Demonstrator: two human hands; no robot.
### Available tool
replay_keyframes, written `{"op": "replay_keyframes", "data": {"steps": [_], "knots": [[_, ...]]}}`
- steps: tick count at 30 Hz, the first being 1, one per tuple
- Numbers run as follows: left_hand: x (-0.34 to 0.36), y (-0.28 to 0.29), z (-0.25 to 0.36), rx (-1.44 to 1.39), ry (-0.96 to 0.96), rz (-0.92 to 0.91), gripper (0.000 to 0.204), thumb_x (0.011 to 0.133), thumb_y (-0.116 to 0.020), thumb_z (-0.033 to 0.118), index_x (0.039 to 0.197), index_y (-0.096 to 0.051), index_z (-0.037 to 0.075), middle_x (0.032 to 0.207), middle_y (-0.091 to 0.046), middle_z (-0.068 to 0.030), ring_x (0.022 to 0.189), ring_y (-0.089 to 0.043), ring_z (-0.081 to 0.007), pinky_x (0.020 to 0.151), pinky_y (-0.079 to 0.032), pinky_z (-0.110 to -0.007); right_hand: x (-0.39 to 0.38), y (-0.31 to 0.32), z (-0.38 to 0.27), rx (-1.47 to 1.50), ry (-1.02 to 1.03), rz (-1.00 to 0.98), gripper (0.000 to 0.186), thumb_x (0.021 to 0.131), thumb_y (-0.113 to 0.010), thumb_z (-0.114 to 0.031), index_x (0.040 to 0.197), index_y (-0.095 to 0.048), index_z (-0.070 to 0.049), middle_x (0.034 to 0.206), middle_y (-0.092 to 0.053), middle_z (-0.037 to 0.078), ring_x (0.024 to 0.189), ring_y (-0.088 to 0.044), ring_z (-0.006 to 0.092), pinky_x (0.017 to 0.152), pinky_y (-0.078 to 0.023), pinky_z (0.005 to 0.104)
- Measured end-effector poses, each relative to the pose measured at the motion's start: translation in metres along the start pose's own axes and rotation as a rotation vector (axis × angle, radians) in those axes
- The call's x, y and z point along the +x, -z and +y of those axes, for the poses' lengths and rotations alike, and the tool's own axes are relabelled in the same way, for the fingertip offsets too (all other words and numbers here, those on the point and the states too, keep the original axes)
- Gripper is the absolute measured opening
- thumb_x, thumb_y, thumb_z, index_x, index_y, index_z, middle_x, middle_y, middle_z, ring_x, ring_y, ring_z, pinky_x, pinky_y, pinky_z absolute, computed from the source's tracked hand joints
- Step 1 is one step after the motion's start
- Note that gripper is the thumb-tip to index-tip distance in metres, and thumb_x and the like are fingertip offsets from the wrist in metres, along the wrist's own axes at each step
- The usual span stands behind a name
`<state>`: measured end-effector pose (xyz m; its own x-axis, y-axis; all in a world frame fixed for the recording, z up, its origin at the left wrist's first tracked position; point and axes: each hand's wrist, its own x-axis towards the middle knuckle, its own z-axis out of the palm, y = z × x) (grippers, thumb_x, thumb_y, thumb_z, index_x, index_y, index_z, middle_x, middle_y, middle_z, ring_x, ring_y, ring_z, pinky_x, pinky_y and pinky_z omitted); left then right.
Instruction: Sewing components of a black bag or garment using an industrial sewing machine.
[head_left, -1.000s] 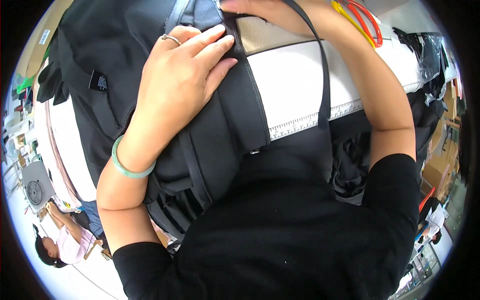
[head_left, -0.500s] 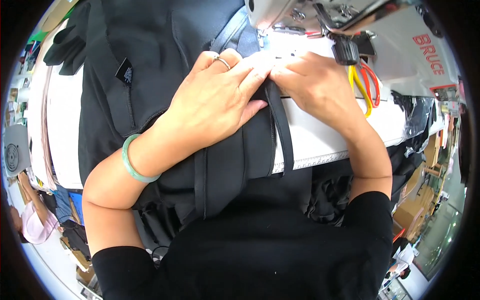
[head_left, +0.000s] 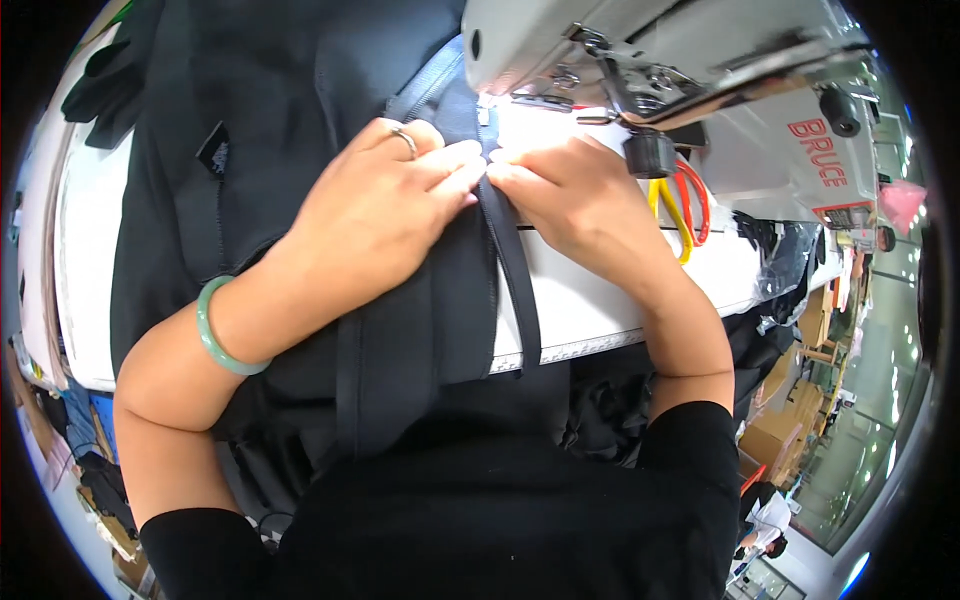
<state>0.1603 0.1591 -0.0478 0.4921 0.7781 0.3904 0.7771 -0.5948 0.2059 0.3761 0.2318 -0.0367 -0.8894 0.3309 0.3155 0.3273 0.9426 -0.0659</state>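
A black garment (head_left: 270, 75) lies spread over the white sewing table under the head of a sewing machine (head_left: 560, 45). My left hand (head_left: 370, 205) presses on the cloth, its thumb and forefinger pinched at the edge just in front of the presser foot area. Fingertip to fingertip with it, my right hand (head_left: 575, 190) pinches the same edge, where a narrow black strip (head_left: 515, 290) runs down toward me. Beyond my left fingers, a zipper (head_left: 435, 80) leads up beside the machine. The needle itself is hard to make out in the bright light.
Cutters with yellow and red handles (head_left: 688, 215) lie right of my right hand, beside the machine's base. A ruler strip (head_left: 590, 347) follows the table's near edge. Dark cloth and a clear plastic bag (head_left: 788, 255) sit at the right. Another person (head_left: 768, 525) is far off, lower right.
The whole view has shifted, so the machine shows larger and the hands sit further left in it. Both hands keep their pinch at the edge, left thumb now drawn in closer.
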Motion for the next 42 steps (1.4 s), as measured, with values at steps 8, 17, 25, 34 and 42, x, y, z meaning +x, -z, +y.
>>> {"op": "replay_keyframes", "data": {"steps": [8, 17, 25, 34, 42], "knots": [[0.008, -0.007, -0.017, 0.031, -0.003, 0.083, 0.019, 0.085, -0.065, 0.017, 0.097, -0.07, 0.003, 0.092, -0.068, -0.0046, 0.085, -0.06, -0.0223, 0.083, -0.044, -0.034, 0.004, -0.004, 0.006, -0.01, -0.072, -0.117, 0.027, 0.079, -0.069, -0.012, 0.106, -0.068, -0.014, 0.098, -0.064, 0.003, 0.094, -0.062, 0.0249, 0.089, -0.045, 0.0362], [0.008, -0.007, -0.021, -0.004, 0.012, 0.071, 0.014, 0.083, -0.068, 0.013, 0.094, -0.071, 0.005, 0.095, -0.069, -0.0045, 0.086, -0.06, -0.0239, 0.082, -0.046, -0.035, 0.003, -0.015, 0.013, -0.012, -0.014, 0.059, 0.025, 0.075, -0.07, -0.013, 0.101, -0.069, -0.013, 0.092, -0.065, 0.004, 0.083, -0.064, 0.0249, 0.072, -0.05, 0.0376], [0.017, -0.008, -0.036, 0.023, -0.036, 0.158, 0.013, 0.083, -0.066, 0.016, 0.089, -0.071, 0.006, 0.087, -0.068, -0.0029, 0.081, -0.06, -0.0229, 0.079, -0.046, -0.035, 0.014, -0.016, 0.016, -0.024, -0.079, -0.018, 0.024, 0.077, -0.068, -0.011, 0.101, -0.069, -0.011, 0.092, -0.066, 0.005, 0.082, -0.065, 0.025, 0.071, -0.051, 0.0376], [-0.013, 0.012, -0.006, -0.082, -0.06, 0.01, 0.029, 0.081, -0.073, 0.024, 0.103, -0.067, 0.007, 0.108, -0.065, -0.002, 0.103, -0.058, -0.0205, 0.094, -0.041, -0.036, 0.002, -0.005, 0.008, -0.023, 0.153, 0.047, 0.03, 0.073, -0.073, -0.012, 0.102, -0.064, -0.015, 0.1, -0.063, -0.002, 0.089, -0.062, 0.0208, 0.074, -0.049, 0.0361], [-0.009, 0.005, -0.015, -0.189, -0.054, 0.008, 0.031, 0.077, -0.077, 0.019, 0.104, -0.067, 0.007, 0.112, -0.064, -0.0012, 0.091, -0.056, -0.0209, 0.083, -0.041, -0.034, -0.004, 0.011, 0.015, 0.139, -0.041, 0.136, 0.028, 0.068, -0.073, 0.003, 0.094, -0.071, -0.008, 0.091, -0.068, 0.005, 0.085, -0.066, 0.0254, 0.077, -0.053, 0.0335]]}}
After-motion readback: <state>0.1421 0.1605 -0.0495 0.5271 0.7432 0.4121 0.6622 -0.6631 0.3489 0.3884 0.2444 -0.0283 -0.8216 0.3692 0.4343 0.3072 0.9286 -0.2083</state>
